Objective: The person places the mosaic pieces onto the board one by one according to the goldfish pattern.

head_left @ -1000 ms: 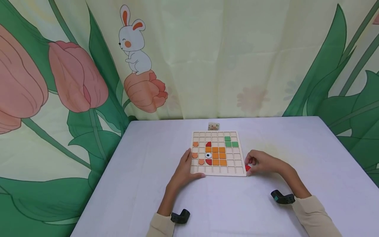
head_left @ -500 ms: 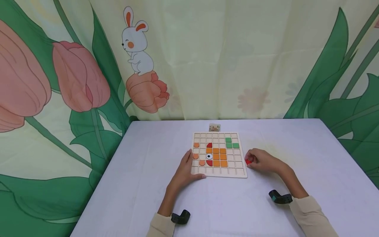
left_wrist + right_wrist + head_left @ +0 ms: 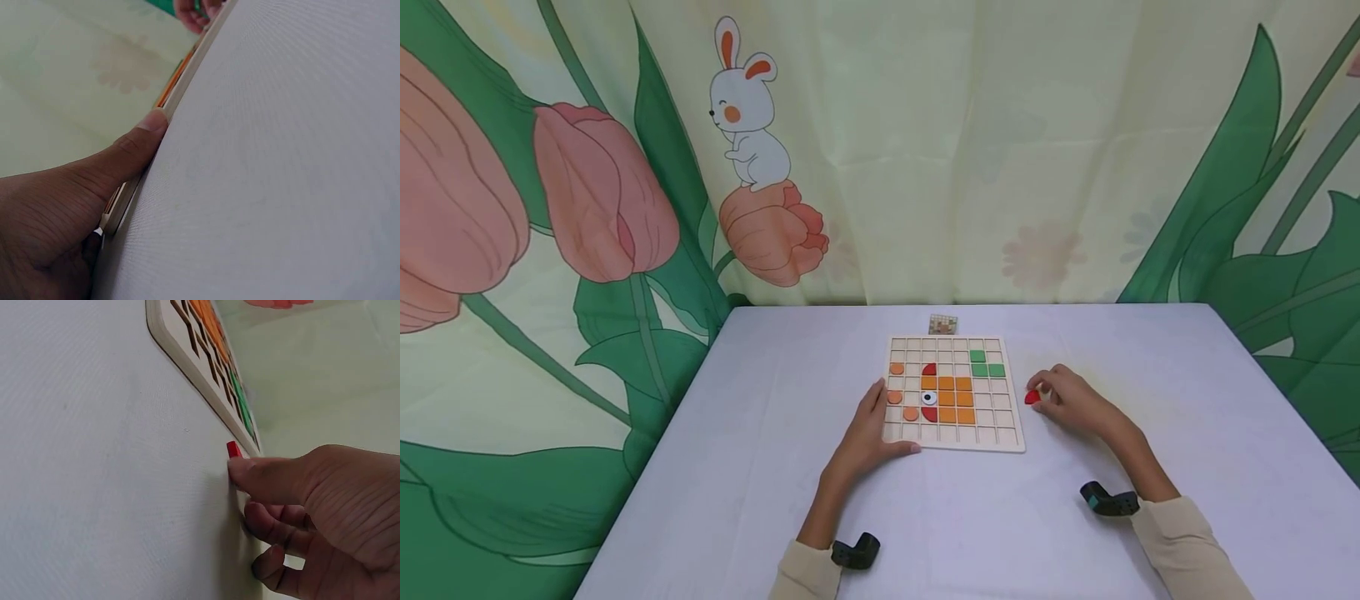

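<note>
In the head view my left hand (image 3: 865, 433) braces the near left corner of a pale wooden grid board (image 3: 992, 429). Its thumb lies straight along the front edge and its fingers run along the left side. My right hand (image 3: 1071, 404), just off the board's right side, pinches a small red piece (image 3: 1032, 397) between thumb and fingers. From the right wrist view the red piece (image 3: 234, 450) appears thin, partly covered by the thumb. Set in the board are orange squares (image 3: 955, 400), green squares (image 3: 987, 364), red rounded pieces (image 3: 929, 413), light-orange discs (image 3: 897, 368) and an eye piece (image 3: 928, 398).
A small patterned card (image 3: 943, 324) lies behind the board. White cloth covers the table (image 3: 760, 467), and a printed curtain (image 3: 910, 150) hangs along its back edge. Each wrist wears a black camera, such as the right one (image 3: 1109, 499).
My right hand has moved away from the board's right edge, slightly up and to the right, with the red piece still pinched. The left hand stays at the board's corner.
</note>
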`<action>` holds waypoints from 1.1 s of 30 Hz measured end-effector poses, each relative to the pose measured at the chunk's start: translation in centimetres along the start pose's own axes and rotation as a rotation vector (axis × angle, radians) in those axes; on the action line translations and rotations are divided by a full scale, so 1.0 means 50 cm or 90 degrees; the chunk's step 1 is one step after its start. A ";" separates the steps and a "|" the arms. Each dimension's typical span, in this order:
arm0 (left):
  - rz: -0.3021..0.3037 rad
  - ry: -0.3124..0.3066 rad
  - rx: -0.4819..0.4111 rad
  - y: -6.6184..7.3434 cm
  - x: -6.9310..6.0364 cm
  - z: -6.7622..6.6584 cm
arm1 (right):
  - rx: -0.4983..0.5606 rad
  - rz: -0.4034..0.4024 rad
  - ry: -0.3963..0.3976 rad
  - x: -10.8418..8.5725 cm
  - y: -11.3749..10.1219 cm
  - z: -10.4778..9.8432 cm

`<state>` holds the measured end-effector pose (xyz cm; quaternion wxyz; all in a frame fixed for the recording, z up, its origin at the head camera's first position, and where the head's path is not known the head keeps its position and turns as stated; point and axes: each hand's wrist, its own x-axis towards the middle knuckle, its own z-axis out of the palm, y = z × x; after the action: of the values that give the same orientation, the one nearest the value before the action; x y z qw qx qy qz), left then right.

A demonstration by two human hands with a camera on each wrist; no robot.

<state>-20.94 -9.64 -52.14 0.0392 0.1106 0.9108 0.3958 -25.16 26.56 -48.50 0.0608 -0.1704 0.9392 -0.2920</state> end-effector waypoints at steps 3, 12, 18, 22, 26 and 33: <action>0.001 0.002 0.000 -0.002 0.000 0.002 | -0.020 -0.036 0.010 -0.002 0.001 0.000; 0.006 -0.003 -0.001 -0.006 0.001 0.001 | 0.026 0.000 0.036 -0.003 0.004 -0.005; 0.004 0.001 0.000 -0.009 0.004 0.005 | -0.014 -0.036 0.029 -0.003 0.010 0.000; -0.004 0.001 -0.004 -0.010 0.005 0.006 | -0.005 -0.026 0.037 -0.004 0.006 0.002; -0.006 -0.001 -0.003 -0.010 0.004 0.005 | -0.001 0.021 0.041 -0.004 0.002 0.012; -0.014 -0.003 0.006 -0.007 0.003 0.003 | -0.039 0.008 0.058 -0.004 -0.007 0.020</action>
<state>-21.11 -9.72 -52.50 0.0456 0.1015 0.9137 0.3908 -24.69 25.83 -49.12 0.0144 -0.1526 0.9505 -0.2702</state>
